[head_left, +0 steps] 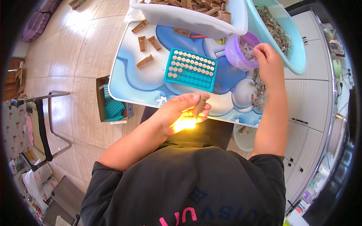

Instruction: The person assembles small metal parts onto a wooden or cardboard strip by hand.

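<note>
My left hand [187, 109] is closed around a brown plastic casing [200, 105], held at the table's near edge. A bright yellow glow under the fingers washes out part of the palm. My right hand [267, 56] reaches to the purple bowl [234, 56], its fingertips pinched together over the small grey strips [247, 51] inside. Whether a strip is between those fingertips I cannot make out. Between and beyond my hands lies a teal tray [189, 80] with rows of round, pale discs; its nearer right part shows bare teal slots.
Several brown casings [142, 43] lie on the blue-and-white table [141, 84]. At the back stands a white tub [188, 17] of brown parts. A light-blue basin [298, 56] with silvery packets is at right. A box [113, 119] of teal trays sits left, below the tabletop.
</note>
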A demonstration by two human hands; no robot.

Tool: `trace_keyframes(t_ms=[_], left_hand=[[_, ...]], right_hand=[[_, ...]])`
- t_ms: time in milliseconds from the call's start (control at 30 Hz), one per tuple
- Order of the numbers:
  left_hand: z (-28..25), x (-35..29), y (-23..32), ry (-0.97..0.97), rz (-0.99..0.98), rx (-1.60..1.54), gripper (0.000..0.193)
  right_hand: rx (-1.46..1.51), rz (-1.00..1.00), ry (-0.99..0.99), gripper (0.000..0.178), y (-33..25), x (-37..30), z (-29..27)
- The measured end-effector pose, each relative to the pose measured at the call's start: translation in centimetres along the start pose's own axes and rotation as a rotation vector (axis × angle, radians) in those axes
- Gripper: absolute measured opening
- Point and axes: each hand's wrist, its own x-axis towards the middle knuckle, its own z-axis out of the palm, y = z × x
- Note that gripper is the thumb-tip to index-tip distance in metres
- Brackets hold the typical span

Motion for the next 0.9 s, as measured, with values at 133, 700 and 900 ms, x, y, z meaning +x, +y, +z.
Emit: trace_keyframes(t_ms=[133, 700, 900], left_hand=[[0.3, 0.1, -0.3, 0.066, -0.002, 0.036, 0.035], [0.7, 0.0, -1.4, -0.015, 0.003, 0.064, 0.033], [1.2, -0.2, -1.3, 0.094, 0.003, 0.093, 0.031]], right_hand=[[0.395, -0.042, 0.124, 0.01, -2.6, -6.2, 2.0], [0.419, -0.39, 0.14, 0.007, -4.0, -14.5, 7.1], [0.376, -0.391, 0.131, 0.009, -4.1, -14.2, 7.2]])
